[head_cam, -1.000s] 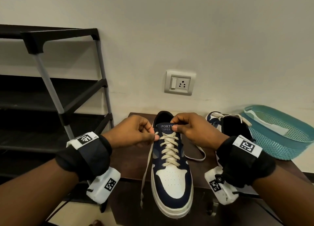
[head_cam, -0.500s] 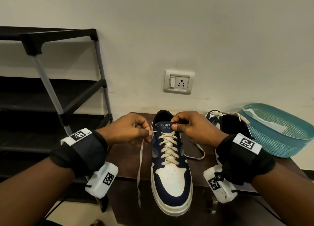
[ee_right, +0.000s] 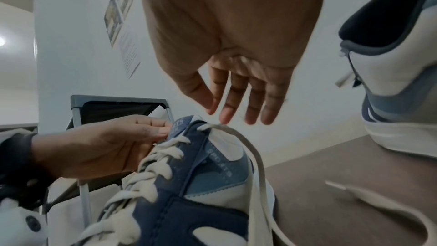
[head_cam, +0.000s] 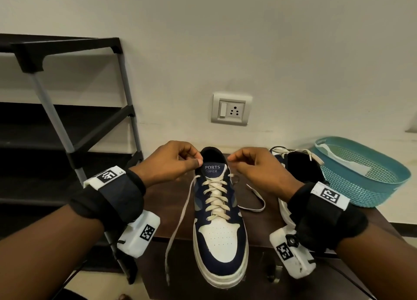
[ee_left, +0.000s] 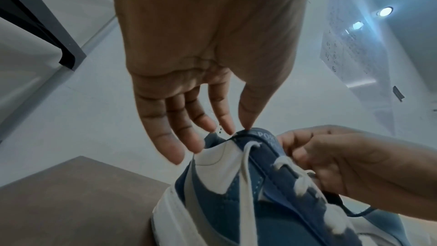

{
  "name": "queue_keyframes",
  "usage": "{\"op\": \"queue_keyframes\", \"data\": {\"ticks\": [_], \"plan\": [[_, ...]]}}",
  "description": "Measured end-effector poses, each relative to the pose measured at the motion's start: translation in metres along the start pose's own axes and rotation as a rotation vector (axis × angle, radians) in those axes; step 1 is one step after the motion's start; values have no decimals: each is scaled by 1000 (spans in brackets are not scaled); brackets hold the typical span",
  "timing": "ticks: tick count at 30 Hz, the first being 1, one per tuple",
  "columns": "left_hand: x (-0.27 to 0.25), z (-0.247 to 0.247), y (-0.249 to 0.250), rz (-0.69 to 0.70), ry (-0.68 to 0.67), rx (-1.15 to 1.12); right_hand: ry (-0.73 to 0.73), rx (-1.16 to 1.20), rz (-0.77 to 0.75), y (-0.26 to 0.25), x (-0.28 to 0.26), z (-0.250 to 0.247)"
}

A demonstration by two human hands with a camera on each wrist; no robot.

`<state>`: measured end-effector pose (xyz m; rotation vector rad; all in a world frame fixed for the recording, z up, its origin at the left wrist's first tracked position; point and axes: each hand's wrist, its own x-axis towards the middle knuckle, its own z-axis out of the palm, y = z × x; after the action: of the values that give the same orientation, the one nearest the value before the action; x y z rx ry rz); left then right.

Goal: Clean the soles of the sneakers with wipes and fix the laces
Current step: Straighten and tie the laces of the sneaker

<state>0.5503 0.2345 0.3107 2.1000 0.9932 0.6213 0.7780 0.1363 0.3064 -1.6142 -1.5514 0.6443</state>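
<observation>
Head view: sneaker (head_cam: 220, 232) sits mid-frame on the worktop (head_cam: 162, 196), lace (head_cam: 216, 196) threaded to the top but untied. Grip of the left hand (head_cam: 171, 164) pinches the tongue (head_cam: 213, 170); the right hand (head_cam: 257, 171) is at the top eyelet, can't tell if its grip is clamped. Tying's left, probably the second sneaker (head_cam: 300, 164) too.

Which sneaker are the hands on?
The centre sneaker, toe toward the camera: left hand and right hand are at its tongue. The other sneaker sits beside the basket.

The head view looks forward and down at the counter (head_cam: 165, 198). Both wrist views look closely along the fingers (ee_left: 163, 134), upward; all share the sneaker (head_cam: 220, 238).
</observation>
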Motion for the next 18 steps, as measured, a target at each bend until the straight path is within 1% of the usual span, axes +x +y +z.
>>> {"op": "queue_keyframes", "data": {"ticks": [3, 5, 7, 9, 13, 15, 18], "plan": [[4, 4, -1, -64, -84, -14, -29, -23, -115, -13, 2, 5], [6, 6, -2, -90, -140, -30, -81, -20, -154, -19, 6, 13], [7, 7, -1, -119, -160, -24, -149, -58, -171, -23, 11, 23], [7, 6, -2, -161, -173, -58, -214, -105, -146, -25, 17, 30], [4, 8, -1, -238, -199, -143, -236, -186, -81, -26, 26, 33], [4, 7, -2, -260, -219, -206, -247, -146, -65, -26, 29, 32], [1, 7, 0, -276, -242, -322, -213, 27, -14, -23, 28, 28]]}}
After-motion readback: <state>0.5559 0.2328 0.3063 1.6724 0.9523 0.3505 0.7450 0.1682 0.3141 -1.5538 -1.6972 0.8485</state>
